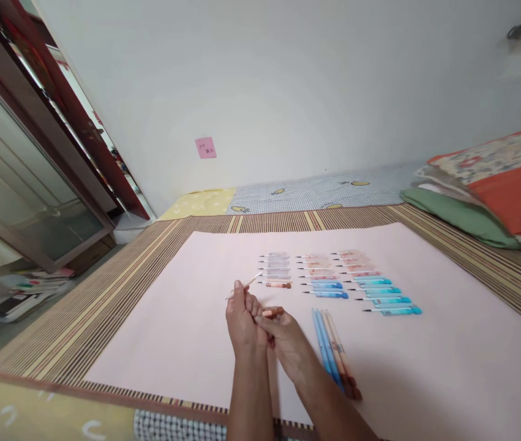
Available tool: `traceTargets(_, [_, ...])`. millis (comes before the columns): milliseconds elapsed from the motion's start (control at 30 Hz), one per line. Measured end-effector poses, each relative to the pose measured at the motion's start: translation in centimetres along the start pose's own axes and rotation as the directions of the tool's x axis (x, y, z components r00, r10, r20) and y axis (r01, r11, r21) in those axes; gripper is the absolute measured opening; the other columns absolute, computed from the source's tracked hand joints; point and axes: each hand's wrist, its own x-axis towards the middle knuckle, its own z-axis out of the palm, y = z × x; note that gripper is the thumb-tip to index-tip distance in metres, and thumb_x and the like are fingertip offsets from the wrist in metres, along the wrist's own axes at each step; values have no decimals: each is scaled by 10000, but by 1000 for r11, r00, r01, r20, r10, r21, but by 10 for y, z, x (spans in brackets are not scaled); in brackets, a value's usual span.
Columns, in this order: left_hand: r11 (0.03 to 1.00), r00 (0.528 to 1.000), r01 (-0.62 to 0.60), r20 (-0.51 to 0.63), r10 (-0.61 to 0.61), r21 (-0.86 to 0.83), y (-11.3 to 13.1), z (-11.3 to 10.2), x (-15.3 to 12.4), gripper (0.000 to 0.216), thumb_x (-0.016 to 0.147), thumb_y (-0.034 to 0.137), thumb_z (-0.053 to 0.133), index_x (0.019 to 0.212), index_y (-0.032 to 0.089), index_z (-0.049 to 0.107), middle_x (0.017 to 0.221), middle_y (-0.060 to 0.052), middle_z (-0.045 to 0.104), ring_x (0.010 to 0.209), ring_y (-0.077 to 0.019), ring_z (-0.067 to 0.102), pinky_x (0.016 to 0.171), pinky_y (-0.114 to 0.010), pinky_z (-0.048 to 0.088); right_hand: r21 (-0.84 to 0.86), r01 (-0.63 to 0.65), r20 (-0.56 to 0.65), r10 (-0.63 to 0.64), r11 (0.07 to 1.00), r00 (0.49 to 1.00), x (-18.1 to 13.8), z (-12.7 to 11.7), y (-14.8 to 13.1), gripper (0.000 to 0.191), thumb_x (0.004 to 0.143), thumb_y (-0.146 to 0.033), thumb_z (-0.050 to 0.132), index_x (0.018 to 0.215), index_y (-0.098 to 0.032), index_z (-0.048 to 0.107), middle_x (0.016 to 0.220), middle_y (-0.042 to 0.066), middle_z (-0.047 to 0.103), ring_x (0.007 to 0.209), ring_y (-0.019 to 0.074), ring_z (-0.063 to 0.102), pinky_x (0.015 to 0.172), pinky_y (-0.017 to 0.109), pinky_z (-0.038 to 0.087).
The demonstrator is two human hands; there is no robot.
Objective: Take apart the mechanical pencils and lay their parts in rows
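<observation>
holds a slim pale rod (253,279) in the closed left hand (244,321), above a pale pink sheet (163,306). pinches a short brown piece (272,312) in the right hand (290,343), close against the left; cannot tell whether the two pieces join. has blue and brown-ended pens (336,350) lying just beside the right forearm, and three columns of slim, coloured parts (327,285) farther off.
</observation>
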Motion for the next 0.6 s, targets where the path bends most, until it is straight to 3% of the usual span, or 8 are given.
traceTargets(133, [998,998,63,6,-63,2,4,-9,9,430,693,451,864,721,145,563,454,128,260,385,-15,185,358,-163,150,-64,-8,73,13,998,997,0,-6,-10,451,591,-309,828,1015,-202,718,933,31,732,870,187,653,744,286,478])
traceTargets(200, [993,993,113,27,-114,31,5,-12,12,437,668,438,881,718,142,565,446,137,236,377,-10,166,355,-161,133,-155,78,26,-75,985,997,0,-9,-18,432,651,-365,797,1046,-202,733,1042,64,738,979,225,657,810,318,500])
traceTargets(267, [986,986,152,60,-156,76,6,-12,12,453,634,434,899,717,138,566,443,143,229,371,-3,158,354,-161,116,-279,227,-29,-244,933,969,1,-12,-28,402,672,-421,797,1006,-203,747,1059,77,741,993,243,653,815,335,508])
traceTargets(433, [946,955,240,119,-270,220,0,-4,5,505,568,455,921,714,143,552,434,141,272,356,2,188,360,-165,108,-479,508,-15,-586,716,811,-2,-19,-55,375,773,-441,743,1086,-235,738,1044,74,735,938,235,648,794,341,505])
traceTargets(533, [923,937,249,166,-306,294,-5,0,0,521,553,452,925,697,152,524,437,119,356,354,2,214,362,-166,115,-607,614,151,-685,505,713,-4,-26,-64,246,855,-380,664,1054,-265,750,1031,70,720,927,235,637,814,346,492])
traceTargets(600, [919,934,234,189,-303,317,-8,0,-1,523,562,436,923,684,161,495,472,91,443,358,5,231,363,-165,129,-661,632,244,-681,405,691,-4,-30,-65,189,888,-323,607,1002,-270,748,988,66,719,911,240,641,825,356,481])
